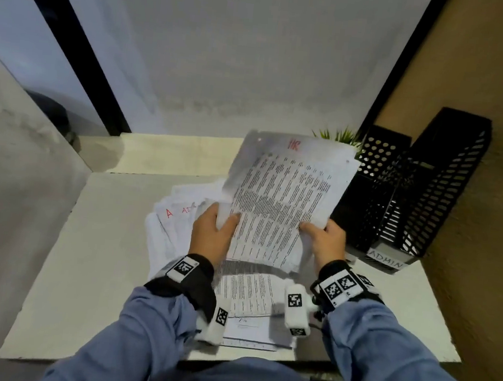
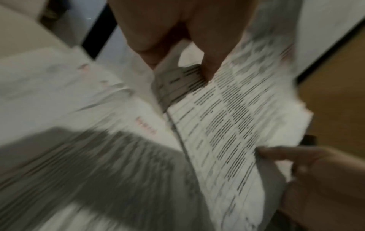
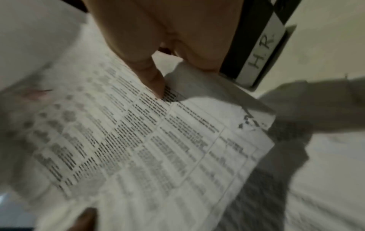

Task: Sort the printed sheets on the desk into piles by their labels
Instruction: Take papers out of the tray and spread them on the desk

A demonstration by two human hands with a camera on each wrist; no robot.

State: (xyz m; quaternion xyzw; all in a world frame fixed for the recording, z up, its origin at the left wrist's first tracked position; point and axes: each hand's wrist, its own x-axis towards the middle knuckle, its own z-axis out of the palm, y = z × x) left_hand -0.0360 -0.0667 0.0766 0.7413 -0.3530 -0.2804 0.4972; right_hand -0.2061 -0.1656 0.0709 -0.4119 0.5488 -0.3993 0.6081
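A small stack of printed sheets (image 1: 287, 190) is raised above the desk, its rear sheet marked HR in red at the top. My left hand (image 1: 213, 234) grips the stack's lower left edge, thumb on the print (image 2: 207, 68). My right hand (image 1: 323, 243) pinches the lower right edge, thumb on the front sheet (image 3: 156, 81). Below, a loose heap of sheets (image 1: 177, 214) with red A and AD marks lies fanned on the desk. More printed sheets (image 1: 246, 294) lie between my wrists.
Two black perforated file holders (image 1: 413, 187) stand at the desk's right back; the nearer one carries an ADMIN label (image 1: 386, 258), the other an H.R. label (image 3: 260, 53). A small green plant (image 1: 338, 135) sits behind the raised sheets. A brown wall bounds the right side.
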